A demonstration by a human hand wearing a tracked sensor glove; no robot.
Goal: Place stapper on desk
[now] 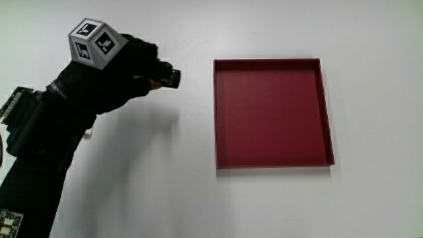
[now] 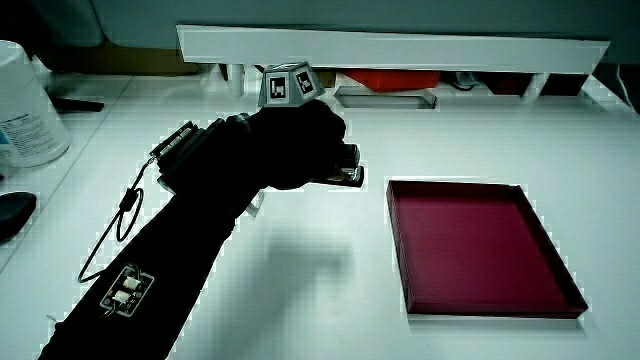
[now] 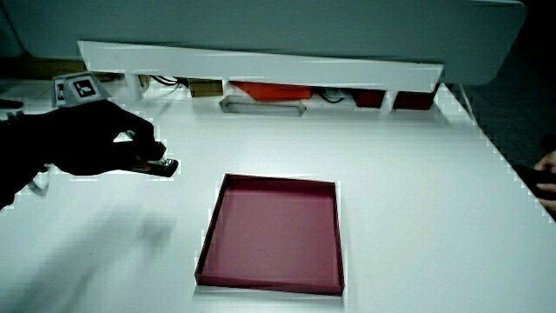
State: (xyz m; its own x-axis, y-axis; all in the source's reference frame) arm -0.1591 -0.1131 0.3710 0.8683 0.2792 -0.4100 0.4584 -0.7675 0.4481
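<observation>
The gloved hand holds a small dark stapler above the white table, beside the dark red tray. Its fingers are curled around the stapler, and only the stapler's end pokes out toward the tray. The patterned cube rides on the back of the hand. In both side views the hand grips the stapler, whose shadow falls on the table nearer to the person. The tray holds nothing.
A low white partition runs along the table's edge farthest from the person, with a clear box and a red object under it. A white container and a dark object sit at the table's edge beside the forearm.
</observation>
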